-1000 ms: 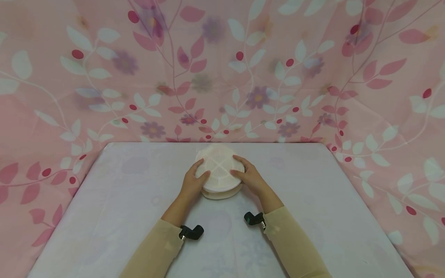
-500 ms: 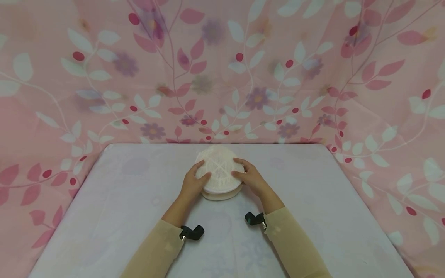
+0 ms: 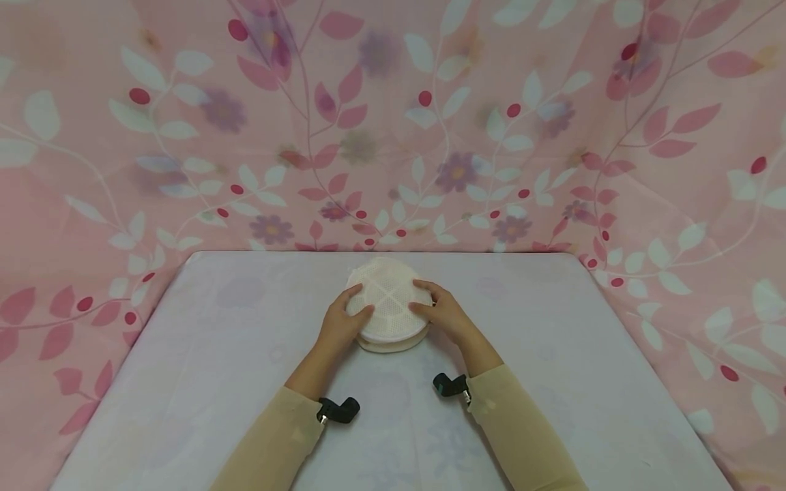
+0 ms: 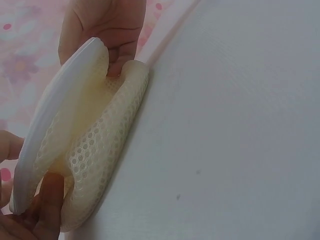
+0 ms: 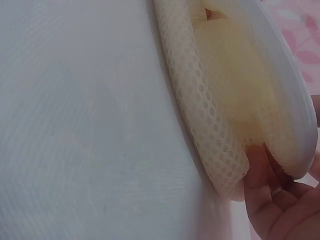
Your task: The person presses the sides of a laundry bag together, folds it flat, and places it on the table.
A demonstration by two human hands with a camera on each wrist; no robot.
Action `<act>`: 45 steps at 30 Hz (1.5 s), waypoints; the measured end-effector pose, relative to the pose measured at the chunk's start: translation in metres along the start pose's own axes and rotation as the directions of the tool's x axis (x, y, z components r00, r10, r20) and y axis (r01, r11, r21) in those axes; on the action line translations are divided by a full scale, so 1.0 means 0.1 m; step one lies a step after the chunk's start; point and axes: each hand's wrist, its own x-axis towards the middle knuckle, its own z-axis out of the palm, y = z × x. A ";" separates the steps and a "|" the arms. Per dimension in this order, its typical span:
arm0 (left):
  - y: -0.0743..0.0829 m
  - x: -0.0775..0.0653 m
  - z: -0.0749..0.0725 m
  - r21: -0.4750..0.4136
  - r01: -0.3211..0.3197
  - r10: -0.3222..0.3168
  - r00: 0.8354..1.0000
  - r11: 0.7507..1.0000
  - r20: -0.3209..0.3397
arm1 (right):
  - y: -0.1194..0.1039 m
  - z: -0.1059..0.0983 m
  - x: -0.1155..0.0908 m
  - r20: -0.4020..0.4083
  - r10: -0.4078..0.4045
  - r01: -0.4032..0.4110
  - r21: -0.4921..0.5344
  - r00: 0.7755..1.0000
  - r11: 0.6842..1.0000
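A round cream mesh laundry bag (image 3: 388, 300) with a pale cross on its top stands at the far middle of the table, between both hands. My left hand (image 3: 340, 320) grips its left side, thumb on the top panel. On the opposite side my right hand (image 3: 445, 314) does the same. From the left wrist, the top panel with its white rim (image 4: 62, 110) shows raised apart from the honeycomb lower part (image 4: 105, 155), which rests on the table. In the right wrist view, fingers (image 5: 257, 170) reach into the gap between these two layers.
A white cloth with faint prints covers the table (image 3: 215, 382). Behind it and along both sides hangs a pink floral curtain (image 3: 381, 136). A black wrist camera (image 3: 340, 410) sits at the left cuff, another black camera (image 3: 450, 385) at the right.
The bag's top panel and both hands have come very slightly nearer, and the lower part shows a little less beneath the rim. Both holds stay the same.
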 end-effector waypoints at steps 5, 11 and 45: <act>0.03 -0.01 0.00 0.098 -0.035 0.035 0.999 0.995 0.000 | 0.00 0.00 -0.01 -0.021 -0.001 -0.001 -0.088 1.000 0.996; 0.04 -0.03 -0.01 0.186 -0.065 0.066 0.998 0.980 0.004 | -0.03 0.01 -0.01 -0.062 -0.041 0.022 -0.285 0.997 0.958; 0.03 -0.08 -0.04 0.610 -0.337 0.331 0.935 0.717 0.129 | -0.26 0.13 -0.05 0.273 -0.343 0.418 -0.769 0.899 0.483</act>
